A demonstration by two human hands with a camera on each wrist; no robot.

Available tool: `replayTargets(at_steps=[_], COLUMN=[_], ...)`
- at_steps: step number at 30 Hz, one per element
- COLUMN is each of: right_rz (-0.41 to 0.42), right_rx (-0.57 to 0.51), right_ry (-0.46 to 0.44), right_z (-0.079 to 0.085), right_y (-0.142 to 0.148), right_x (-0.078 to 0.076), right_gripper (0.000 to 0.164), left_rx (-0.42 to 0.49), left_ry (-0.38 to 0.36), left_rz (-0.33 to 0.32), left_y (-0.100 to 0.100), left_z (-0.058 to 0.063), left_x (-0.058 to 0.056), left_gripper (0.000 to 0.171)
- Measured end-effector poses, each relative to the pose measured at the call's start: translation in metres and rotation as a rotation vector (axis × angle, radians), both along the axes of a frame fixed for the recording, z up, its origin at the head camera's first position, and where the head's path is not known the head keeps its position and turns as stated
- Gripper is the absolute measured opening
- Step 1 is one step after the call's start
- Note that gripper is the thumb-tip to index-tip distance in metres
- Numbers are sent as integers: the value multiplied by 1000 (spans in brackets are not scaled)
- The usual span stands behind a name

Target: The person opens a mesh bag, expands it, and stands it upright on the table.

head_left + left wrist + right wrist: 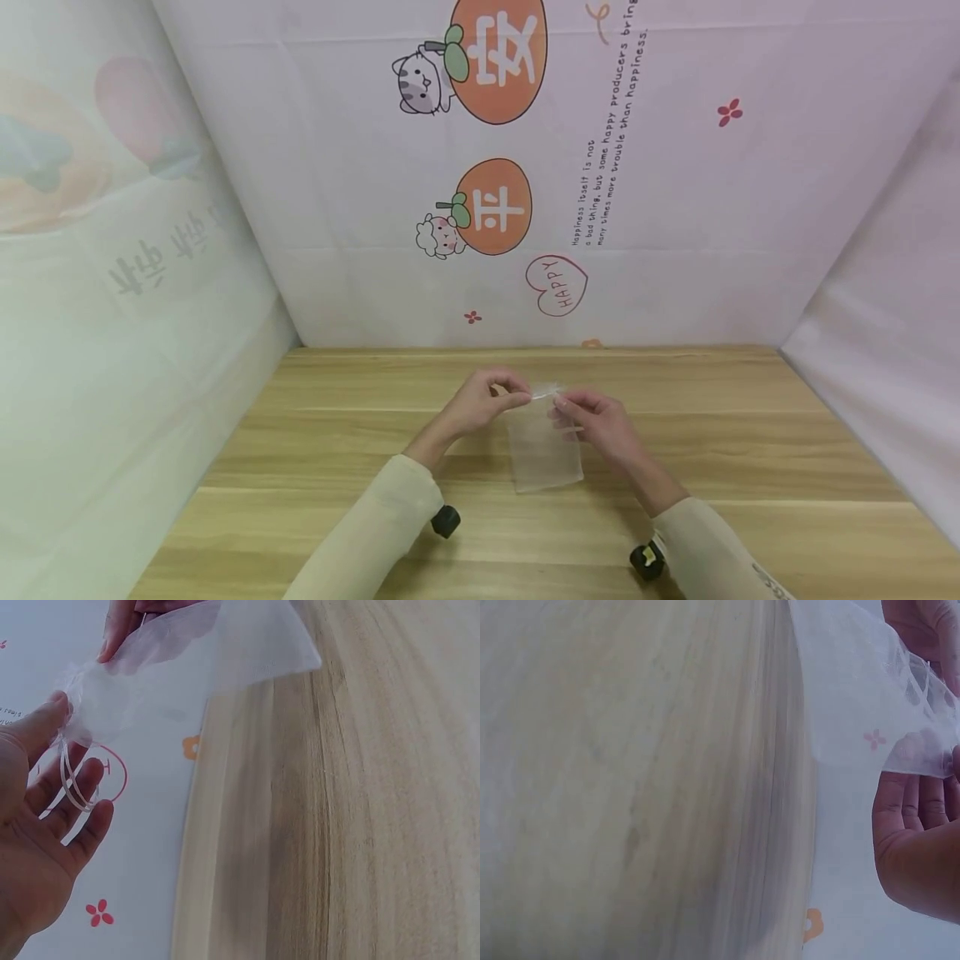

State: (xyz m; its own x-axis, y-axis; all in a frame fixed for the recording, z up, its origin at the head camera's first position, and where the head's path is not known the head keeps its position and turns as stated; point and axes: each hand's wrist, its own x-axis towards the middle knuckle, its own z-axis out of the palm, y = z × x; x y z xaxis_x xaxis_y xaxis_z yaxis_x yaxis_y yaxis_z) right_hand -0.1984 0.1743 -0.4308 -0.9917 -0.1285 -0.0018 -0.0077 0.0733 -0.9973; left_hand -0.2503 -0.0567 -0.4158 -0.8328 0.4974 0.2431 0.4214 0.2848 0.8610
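White mesh bag (546, 457): between your hands, over the table (337, 467).
Left hand (486, 402): at its ten o'clock, thumb and finger pinching the top edge.
Right hand (602, 427): at two o'clock, pinching that edge.

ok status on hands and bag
Left hand and right hand pinch bag near its top. Cord loop at left hand. Nothing visible in the way.

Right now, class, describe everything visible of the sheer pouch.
The sheer pouch is whitish, see-through and roughly rectangular, like thin mesh fabric. Its top looks gathered, with thin white cord looping at the left grip. That grip and the right grip pinch the top end, holding the pouch above the wooden tabletop, lower edge free. No contents show.
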Motion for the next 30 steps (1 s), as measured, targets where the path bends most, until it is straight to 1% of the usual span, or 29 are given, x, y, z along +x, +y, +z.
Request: replayTargets(at_steps=[3, 7, 11, 14, 16, 18, 21, 23, 25, 28, 30], right_rz=[6, 10, -48, -96, -109, -99, -51, -9, 13, 7, -6], right_rx=[30, 106, 192, 237, 269, 310, 340, 327, 301, 295, 303], right_ry=[13, 66, 103, 121, 139, 162, 178, 181, 167, 158, 153], right_z=[1, 3, 11, 18, 23, 27, 29, 29, 29, 27, 26], right_y=[2, 8, 15, 18, 18, 16, 11, 7, 4, 0, -2], right_x=[1, 1, 1, -2, -5, -7, -10, -11, -11, -10, -10], right_gripper=[35, 31, 30, 35, 38, 42, 44, 42, 39, 33, 31], left_rx=[-4, -18, -36, -45, -54, -64, -74, -72, -66, -57, -50], left_ry=[4, 9, 10, 11, 15, 18, 20, 22, 22, 11, -6], left_rz=[-2, -4, -8, -18, -24, -31, -40, -49, -54, -51, -35], left_y=[-1, -3, -4, -5, -5, -5, -5, -5, -5, -6, -7], left_z=[1, 2, 2, 2, 3, 4, 5, 6, 7, 7, 7], left_x=[0, -1, -2, -2, -2, -3, -2, -2, -1, 1, 3], left_gripper=[7, 6, 6, 7, 7, 7, 7, 7, 7, 6, 6])
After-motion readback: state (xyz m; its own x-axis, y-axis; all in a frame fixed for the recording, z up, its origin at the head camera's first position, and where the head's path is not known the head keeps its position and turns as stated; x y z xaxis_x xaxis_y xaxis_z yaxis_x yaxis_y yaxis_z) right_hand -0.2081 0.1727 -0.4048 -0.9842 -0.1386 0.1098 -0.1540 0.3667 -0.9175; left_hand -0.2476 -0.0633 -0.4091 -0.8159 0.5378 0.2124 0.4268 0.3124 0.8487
